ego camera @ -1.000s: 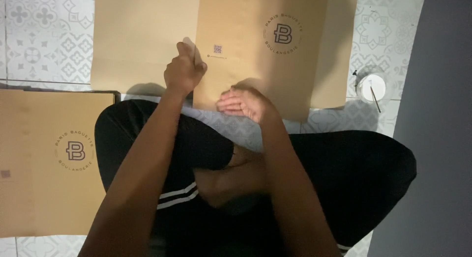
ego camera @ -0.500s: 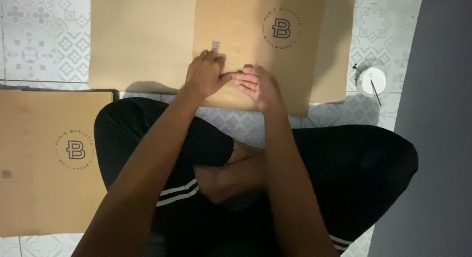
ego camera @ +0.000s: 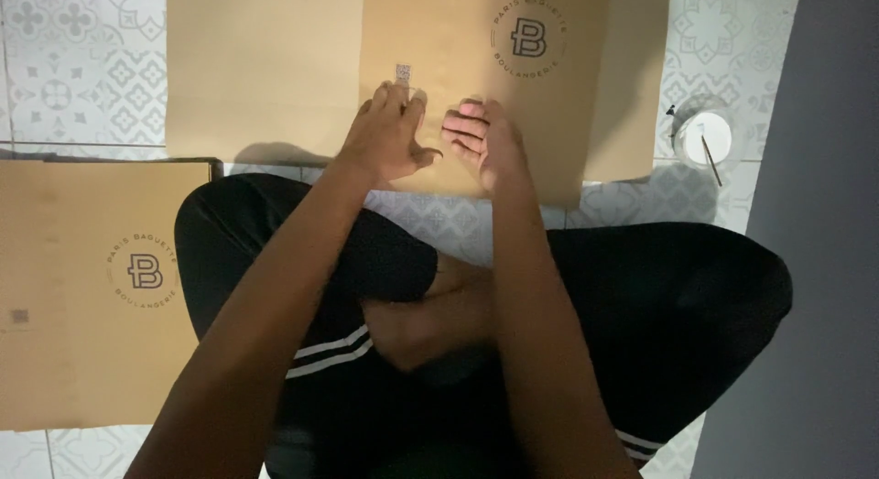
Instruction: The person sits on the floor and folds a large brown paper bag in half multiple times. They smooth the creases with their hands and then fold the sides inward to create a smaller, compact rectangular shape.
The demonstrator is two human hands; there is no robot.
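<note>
Head view, looking down over crossed legs onto a patterned tile floor [ego camera: 73, 67].

Item one: flat brown paper sheet [ego camera: 275, 67], large, lying on the floor at the far side, its near edge just past your knees. It looks folded, with a darker panel overlapping to the right and carrying a round printed emblem [ego camera: 528, 38]. A small square mark [ego camera: 403, 73] sits just beyond your fingertips.

Item two: your left hand [ego camera: 385, 140], palm down, fingers spread and half open, resting on the sheet near its near edge. It grips nothing.

Item three: your right hand [ego camera: 485, 140], just beside the left, fingers curled inward with knuckles up, at the same edge. Whether it pinches the paper cannot be told from here; it appears empty.

Item four: second brown sheet [ego camera: 82, 287], same emblem, lying near left, well apart from both hands.

Item five: small white round pot [ego camera: 703, 136] with a thin stick across it, on the floor at the far right, beside the sheet's right edge.

Handling note: the work looks like pressing or creasing the paper. Keep your left palm flat to pin the sheet, run your right fingers along the edge from the middle outward, and keep the corners square so no wrinkle sets in.
</note>
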